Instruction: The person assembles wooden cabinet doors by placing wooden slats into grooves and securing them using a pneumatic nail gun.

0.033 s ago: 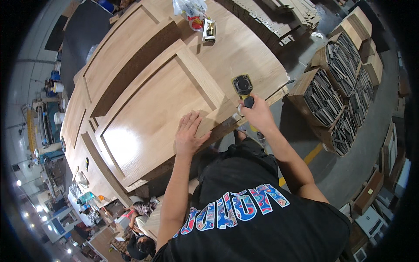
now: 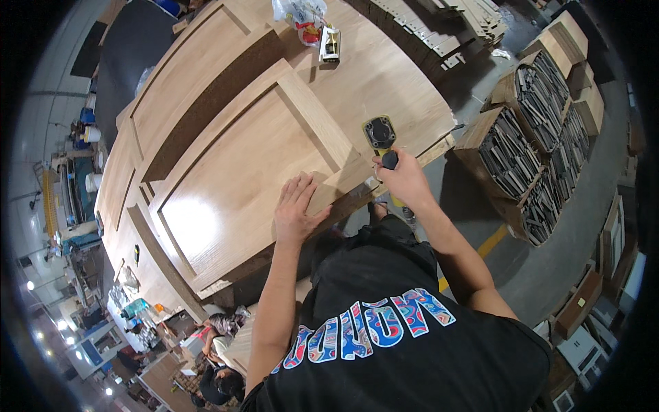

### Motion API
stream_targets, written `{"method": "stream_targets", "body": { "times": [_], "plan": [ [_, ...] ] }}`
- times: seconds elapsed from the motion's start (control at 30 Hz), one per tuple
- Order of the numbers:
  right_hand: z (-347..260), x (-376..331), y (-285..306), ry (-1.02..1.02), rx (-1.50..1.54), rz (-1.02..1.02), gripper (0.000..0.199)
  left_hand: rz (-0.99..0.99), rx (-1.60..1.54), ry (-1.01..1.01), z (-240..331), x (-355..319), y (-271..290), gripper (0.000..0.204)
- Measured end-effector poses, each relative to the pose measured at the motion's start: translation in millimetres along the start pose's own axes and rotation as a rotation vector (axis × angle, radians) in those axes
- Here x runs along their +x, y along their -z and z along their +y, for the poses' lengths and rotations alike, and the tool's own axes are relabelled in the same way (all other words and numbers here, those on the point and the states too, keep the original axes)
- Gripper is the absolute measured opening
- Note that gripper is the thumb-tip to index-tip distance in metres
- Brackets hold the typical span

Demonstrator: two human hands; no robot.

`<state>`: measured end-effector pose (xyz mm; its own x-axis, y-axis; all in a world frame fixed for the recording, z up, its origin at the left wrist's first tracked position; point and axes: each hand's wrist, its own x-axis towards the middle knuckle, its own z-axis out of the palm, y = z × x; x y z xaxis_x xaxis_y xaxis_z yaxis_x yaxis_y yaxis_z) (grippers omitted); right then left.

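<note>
My right hand is closed round the grip of a yellow and black nail gun, at the near right edge of the workbench. Its nose is hidden beneath its body, so I cannot tell whether it touches the wood. Flat on the near rail of a framed wooden panel lies my left hand, fingers stretched out and holding nothing. A raised wooden rail crosses the panel's right end. Behind it stands a second, similar framed panel with a thick curved edge.
A plastic bag and a small box sit at the back of the bench. Boxes packed with dark strips stand on the floor at right, near stacked pale boards. Another person is at lower left.
</note>
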<state>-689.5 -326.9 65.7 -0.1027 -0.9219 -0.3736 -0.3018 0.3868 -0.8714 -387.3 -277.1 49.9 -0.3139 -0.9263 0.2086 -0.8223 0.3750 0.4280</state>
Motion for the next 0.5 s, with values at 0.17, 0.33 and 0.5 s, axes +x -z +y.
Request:
{"method": "stream_targets", "body": {
  "times": [0.17,0.33,0.5],
  "plan": [
    [-13,-3,-4,-0.095,0.020,-0.045,0.034,-0.037,-0.045,0.030,2,4,4,0.064],
    [-2,2,-10,-0.061,-0.017,-0.034,0.032,-0.048,-0.069,0.061,1,2,3,0.062],
    [-6,-1,-11,-0.062,0.017,-0.017,0.035,-0.037,-0.084,0.066,2,5,4,0.062]
  ]
}}
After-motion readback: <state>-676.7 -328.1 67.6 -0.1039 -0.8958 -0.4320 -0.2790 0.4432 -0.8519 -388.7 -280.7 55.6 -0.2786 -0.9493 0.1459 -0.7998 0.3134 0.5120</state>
